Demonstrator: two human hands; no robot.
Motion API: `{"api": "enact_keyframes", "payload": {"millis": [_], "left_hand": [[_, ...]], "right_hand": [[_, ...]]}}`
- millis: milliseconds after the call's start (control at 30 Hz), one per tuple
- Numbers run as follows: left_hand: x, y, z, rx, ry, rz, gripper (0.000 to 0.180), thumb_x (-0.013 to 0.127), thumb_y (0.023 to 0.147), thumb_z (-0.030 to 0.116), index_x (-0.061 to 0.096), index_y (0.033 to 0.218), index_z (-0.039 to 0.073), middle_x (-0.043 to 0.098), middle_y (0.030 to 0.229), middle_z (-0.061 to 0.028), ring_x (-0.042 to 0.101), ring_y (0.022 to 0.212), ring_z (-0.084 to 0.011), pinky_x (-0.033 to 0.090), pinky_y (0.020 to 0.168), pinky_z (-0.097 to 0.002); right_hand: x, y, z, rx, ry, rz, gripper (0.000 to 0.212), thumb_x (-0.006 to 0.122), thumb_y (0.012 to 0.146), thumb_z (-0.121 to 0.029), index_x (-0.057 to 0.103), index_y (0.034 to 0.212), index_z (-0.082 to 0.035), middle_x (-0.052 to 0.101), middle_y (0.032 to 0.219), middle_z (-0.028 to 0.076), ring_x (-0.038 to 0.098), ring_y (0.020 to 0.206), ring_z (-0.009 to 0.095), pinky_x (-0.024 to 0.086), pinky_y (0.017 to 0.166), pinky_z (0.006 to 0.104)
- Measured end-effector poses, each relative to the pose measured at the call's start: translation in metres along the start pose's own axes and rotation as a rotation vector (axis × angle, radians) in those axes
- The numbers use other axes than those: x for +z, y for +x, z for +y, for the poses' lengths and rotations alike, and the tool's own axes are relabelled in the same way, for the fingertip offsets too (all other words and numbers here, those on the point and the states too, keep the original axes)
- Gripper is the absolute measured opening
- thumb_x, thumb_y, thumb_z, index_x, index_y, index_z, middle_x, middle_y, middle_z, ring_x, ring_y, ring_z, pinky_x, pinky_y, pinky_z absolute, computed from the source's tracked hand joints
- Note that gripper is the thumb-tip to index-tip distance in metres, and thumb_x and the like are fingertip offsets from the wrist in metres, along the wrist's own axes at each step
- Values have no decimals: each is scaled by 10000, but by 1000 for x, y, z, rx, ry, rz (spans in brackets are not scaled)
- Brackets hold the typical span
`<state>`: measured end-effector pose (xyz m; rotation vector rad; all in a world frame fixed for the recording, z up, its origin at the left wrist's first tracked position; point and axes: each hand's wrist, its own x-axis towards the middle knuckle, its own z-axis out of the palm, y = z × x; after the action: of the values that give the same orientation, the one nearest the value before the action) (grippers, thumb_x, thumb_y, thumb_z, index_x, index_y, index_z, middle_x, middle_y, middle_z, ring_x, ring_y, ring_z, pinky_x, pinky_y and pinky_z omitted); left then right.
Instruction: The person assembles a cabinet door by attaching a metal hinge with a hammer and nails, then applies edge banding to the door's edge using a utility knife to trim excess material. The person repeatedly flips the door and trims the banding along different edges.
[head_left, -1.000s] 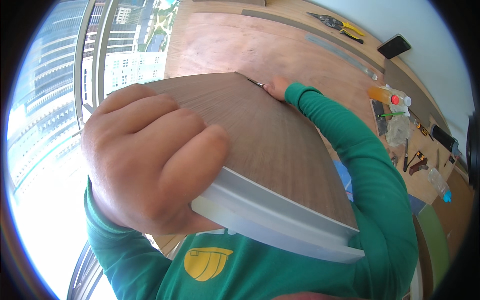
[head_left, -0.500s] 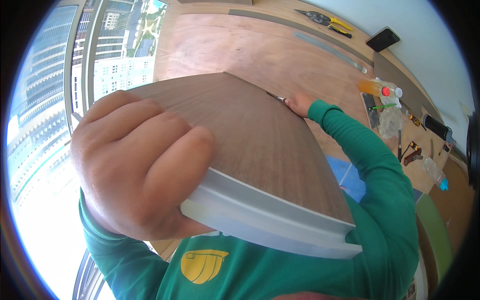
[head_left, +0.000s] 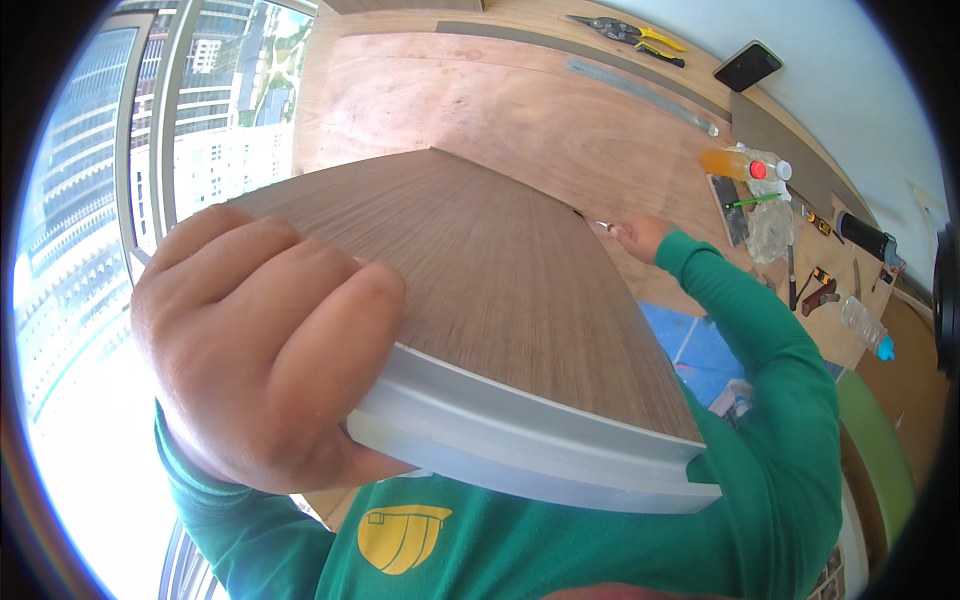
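A brown wood-grain panel stands tilted in front of me, with a silver metal channel along its near end. My left hand is closed around the channel's left part, large and close to the camera. Beyond the panel's right edge, my right hand pinches a slim tool with a pale shaft and dark tip. That tip is at the panel's right edge; whether it touches I cannot tell. The fingers hide the tool's handle, and its exact kind is too small to make out.
Behind the panel lies a reddish plywood board with a metal ruler. Snips and a phone lie farther back. At right are bottles, a green pencil and a tape measure. A window is at left.
My right hand has moved right and nearer along the panel's edge, carrying the slim tool slightly away from the panel. My left hand keeps its hold; the whole view has shifted a little.
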<state>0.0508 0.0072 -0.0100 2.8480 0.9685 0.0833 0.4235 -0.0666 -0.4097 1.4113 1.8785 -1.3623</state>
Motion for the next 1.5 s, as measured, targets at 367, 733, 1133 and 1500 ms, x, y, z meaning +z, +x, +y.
{"api": "enact_keyframes", "payload": {"millis": [367, 733, 1133, 1500], "left_hand": [[-3, 1, 0, 15, -11, -18, 716, 778, 722, 756, 678, 758, 49, 616, 590, -61, 634, 503, -208, 488, 520, -332], [-1, 2, 2, -22, -12, -21, 702, 790, 678, 762, 681, 756, 73, 647, 612, -58, 636, 512, -199, 491, 531, -331], [-2, 3, 4, -65, 8, -32, 703, 736, 741, 798, 681, 756, 97, 690, 651, -66, 690, 568, -209, 528, 566, -322], [-4, 5, 3, -70, 18, -55, 674, 723, 784, 771, 667, 753, 100, 694, 647, -53, 692, 568, -201, 520, 568, -318]], "right_hand": [[19, -22, 29, 73, 7, 31, 519, 439, 1051, -512, 731, 1070, -83, 730, 985, 232, 680, 943, 450, 522, 828, 546], [-19, 54, -45, -161, 249, 233, 547, 417, 1081, -517, 719, 1181, -72, 724, 1094, 246, 670, 1027, 439, 513, 927, 503], [-25, 193, -169, -273, 110, 111, 539, 388, 1084, -484, 734, 1152, -77, 730, 1160, 210, 670, 1093, 420, 506, 967, 514], [-29, 199, -182, -237, 39, 73, 557, 405, 1074, -511, 757, 1157, -87, 729, 1198, 205, 675, 1128, 410, 507, 1000, 512]]}}
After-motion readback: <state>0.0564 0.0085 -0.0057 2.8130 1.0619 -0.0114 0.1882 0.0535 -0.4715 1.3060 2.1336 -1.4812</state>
